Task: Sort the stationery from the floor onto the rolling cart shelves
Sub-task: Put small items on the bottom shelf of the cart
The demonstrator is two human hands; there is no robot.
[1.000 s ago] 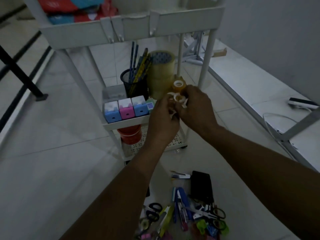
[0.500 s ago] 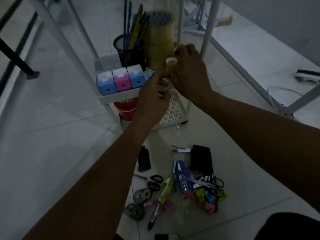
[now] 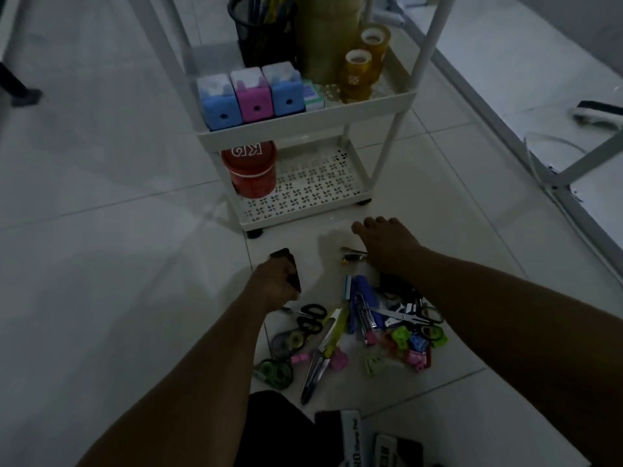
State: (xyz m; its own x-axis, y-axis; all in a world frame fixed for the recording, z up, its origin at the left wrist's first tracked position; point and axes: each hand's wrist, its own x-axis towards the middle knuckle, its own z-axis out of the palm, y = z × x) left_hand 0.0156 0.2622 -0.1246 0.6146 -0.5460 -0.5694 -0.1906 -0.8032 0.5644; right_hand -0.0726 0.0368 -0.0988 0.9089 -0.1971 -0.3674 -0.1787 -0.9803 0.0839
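A white rolling cart (image 3: pixel 303 124) stands on the tiled floor. Its middle shelf holds two small amber tape rolls (image 3: pixel 359 74), a tall stack of wide tape (image 3: pixel 327 35), a black mesh pen holder (image 3: pixel 263 32) and three blue and pink sharpeners (image 3: pixel 251 96). A red tub (image 3: pixel 251 170) sits on the bottom shelf (image 3: pixel 313 183). Below the cart, my left hand (image 3: pixel 273 281) grips a small black object (image 3: pixel 283 256) on the floor. My right hand (image 3: pixel 384 244) rests on the floor with relaxed fingers, beside a small metal stapler (image 3: pixel 354 256). The stationery pile (image 3: pixel 364 325) lies between my arms.
The pile holds scissors (image 3: pixel 310 318), blue staplers (image 3: pixel 360 308), correction tape (image 3: pixel 273 369), a yellow knife (image 3: pixel 323 352) and coloured clips (image 3: pixel 411 345). A metal frame (image 3: pixel 573 170) lies at the right. A black leg (image 3: pixel 20 92) stands at the far left. Boxes (image 3: pixel 371 443) lie near my knee.
Both hands have left the middle shelf, where the small tape rolls now stand, and dropped to the floor. My left hand has taken hold of the black object. The view tilted down.
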